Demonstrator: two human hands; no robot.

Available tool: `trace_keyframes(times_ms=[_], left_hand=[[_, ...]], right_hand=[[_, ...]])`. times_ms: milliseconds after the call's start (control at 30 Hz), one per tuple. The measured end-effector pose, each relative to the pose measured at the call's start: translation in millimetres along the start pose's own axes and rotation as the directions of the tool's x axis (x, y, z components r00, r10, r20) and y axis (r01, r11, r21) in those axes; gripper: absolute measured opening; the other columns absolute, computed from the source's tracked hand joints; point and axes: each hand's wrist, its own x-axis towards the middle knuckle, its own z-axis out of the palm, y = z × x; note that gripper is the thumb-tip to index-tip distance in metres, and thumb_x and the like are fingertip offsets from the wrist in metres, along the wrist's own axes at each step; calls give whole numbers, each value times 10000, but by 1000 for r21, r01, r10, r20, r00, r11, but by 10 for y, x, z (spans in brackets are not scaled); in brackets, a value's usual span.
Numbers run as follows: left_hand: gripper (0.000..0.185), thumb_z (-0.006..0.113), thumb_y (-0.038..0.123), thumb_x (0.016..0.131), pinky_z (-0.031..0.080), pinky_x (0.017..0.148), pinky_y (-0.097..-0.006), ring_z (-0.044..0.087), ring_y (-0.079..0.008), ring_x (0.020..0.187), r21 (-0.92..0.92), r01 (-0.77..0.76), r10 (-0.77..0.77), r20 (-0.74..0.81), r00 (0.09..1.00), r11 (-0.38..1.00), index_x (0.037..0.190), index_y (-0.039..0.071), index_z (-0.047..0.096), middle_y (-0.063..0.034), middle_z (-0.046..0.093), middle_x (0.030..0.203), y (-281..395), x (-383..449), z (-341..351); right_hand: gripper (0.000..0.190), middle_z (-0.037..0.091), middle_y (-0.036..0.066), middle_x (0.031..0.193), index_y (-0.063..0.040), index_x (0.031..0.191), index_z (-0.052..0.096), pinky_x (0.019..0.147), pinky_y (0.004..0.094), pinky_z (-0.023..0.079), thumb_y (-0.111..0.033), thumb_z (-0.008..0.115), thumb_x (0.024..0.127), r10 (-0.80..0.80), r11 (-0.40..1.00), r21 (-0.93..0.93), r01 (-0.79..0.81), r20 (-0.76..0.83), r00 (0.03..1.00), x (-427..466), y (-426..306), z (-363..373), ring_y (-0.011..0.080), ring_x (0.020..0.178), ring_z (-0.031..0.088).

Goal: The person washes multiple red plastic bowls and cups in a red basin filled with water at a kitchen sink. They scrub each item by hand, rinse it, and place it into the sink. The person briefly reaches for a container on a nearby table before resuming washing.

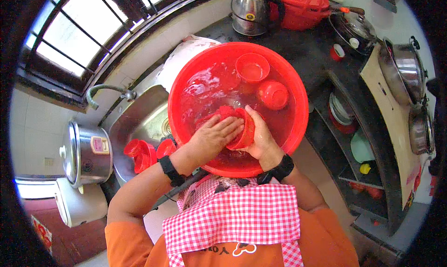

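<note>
A large red plastic basin (302, 108) of water stands before me. Over its near part, my right hand (263, 137) grips the side of a red bowl (248, 129), thumb up along the rim. My left hand (218, 130) lies over the bowl's mouth, fingers together, holding a fuzzy red scrubbing cloth (226, 110) partly hidden beneath it. Two more red bowls are in the water: an upright bowl (252, 68) at the back and an overturned bowl (273, 95) to the right, base up.
Several red bowls (141, 155) sit in the steel sink (131, 120) at left, below a faucet (108, 89). Beside it stands a rice cooker (87, 153). A steel kettle (249, 15) and a red lidded basket (300, 8) are behind. Shelves with dishes (340, 110) stand at right.
</note>
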Motion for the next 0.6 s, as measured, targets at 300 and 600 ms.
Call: trace_keyframes(times_ms=[300,600], left_hand=[[282,585,29,739,499,811,-350,613,-318,880,-796,319,-318,169,933,514,1014,-30,615,-134,656,999,324,48,-87],[444,520,134,885,378,1017,-413,501,-345,1161,-837,104,-296,-71,953,537,1297,5,421,-190,539,1215,238,275,-44]], right_hand=[[306,666,33,828,-121,957,637,695,382,517,-413,562,903,-84,996,36,85,-41,996,197,109,-73,196,722,630],[380,613,24,1012,-95,1116,573,817,317,458,-416,571,913,-113,993,-31,112,-39,993,281,159,-147,147,905,573]])
